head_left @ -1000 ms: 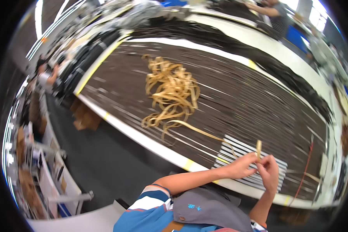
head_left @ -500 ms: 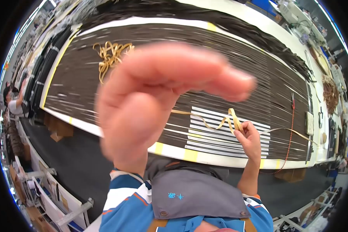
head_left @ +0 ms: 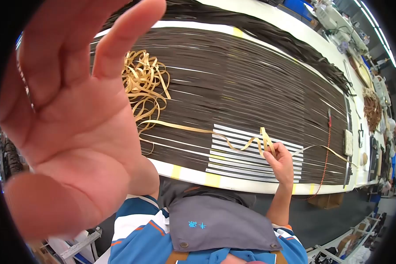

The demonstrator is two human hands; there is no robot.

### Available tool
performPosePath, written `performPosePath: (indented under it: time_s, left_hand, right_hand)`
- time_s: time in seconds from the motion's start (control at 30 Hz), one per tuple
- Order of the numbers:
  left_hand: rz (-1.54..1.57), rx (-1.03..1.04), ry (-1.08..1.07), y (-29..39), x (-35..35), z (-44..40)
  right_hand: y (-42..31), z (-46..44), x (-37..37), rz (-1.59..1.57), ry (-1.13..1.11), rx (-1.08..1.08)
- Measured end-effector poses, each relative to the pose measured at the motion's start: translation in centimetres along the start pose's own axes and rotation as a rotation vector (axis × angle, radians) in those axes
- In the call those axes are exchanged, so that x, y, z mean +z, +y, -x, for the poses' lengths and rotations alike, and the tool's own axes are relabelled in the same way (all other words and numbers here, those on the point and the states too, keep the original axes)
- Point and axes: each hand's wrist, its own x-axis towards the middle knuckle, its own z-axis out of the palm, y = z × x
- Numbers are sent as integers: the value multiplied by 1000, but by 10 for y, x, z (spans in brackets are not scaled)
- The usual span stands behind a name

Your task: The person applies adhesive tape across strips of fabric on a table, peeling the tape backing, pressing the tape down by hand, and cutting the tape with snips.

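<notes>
My left hand (head_left: 83, 114) is raised close to the camera, palm showing and fingers apart, with nothing in it. It hides the left side of the work. Over the panel's near edge, my right hand (head_left: 281, 165) pinches a flat gold strip (head_left: 191, 129), which loops up above the fingertips. From there the strip runs left to a tangled heap of the same gold strip (head_left: 147, 81), partly covered by my left hand. Below lie dark brown strips (head_left: 264, 79) in close parallel rows. White bands (head_left: 233, 154) show between the dark strips beside my right hand.
A white table edge (head_left: 193, 177) with yellow tape borders the near side. A red-handled pointed tool (head_left: 329, 118) with an orange cord lies at the right, near a pale block (head_left: 347, 142). Loose dark strips (head_left: 290, 46) are bunched along the far edge.
My left hand has swung left and spread from a curled shape to an open palm, uncovering more of the gold heap. My right hand stays at about the same place, pinching the strip.
</notes>
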Motion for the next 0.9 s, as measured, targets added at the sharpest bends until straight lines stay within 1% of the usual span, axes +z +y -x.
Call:
performPosePath:
  time_s: [0.07,0.1,0.13,0.17,0.23,0.3,0.37,0.47,0.57,0.7,0.77,0.9]
  left_hand:
    - [-9,-1,5,-12,11,-3]
    - [-14,-3,8,27,-2,18]
    - [-18,-3,13,33,-5,14]
    - [-23,-2,21,31,2,16]
    - [-35,1,38,2,-1,8]
    - [-45,8,44,15,-14,14]
    - [-52,18,46,12,-11,14]
    - [-47,29,62,30,-12,26]
    - [-44,39,71,18,-12,26]
    - [-65,45,69,16,-4,26]
    - [-63,54,73,-2,6,18]
    - [-55,58,75,0,2,21]
  right_hand:
    - [1,0,-1,9,-7,-4]
    - [2,0,0,16,-12,-7]
    - [1,0,0,20,-15,-6]
    - [-1,1,0,12,-19,6]
    - [-3,1,0,11,-27,18]
    - [-3,2,-1,31,-11,36]
    - [-1,2,-2,37,-11,25]
    - [3,3,-5,39,-4,1]
    - [3,5,-5,25,-4,-30]
    - [2,5,-4,30,1,-5]
    - [5,4,-7,38,4,-13]
    - [4,5,-5,10,17,-17]
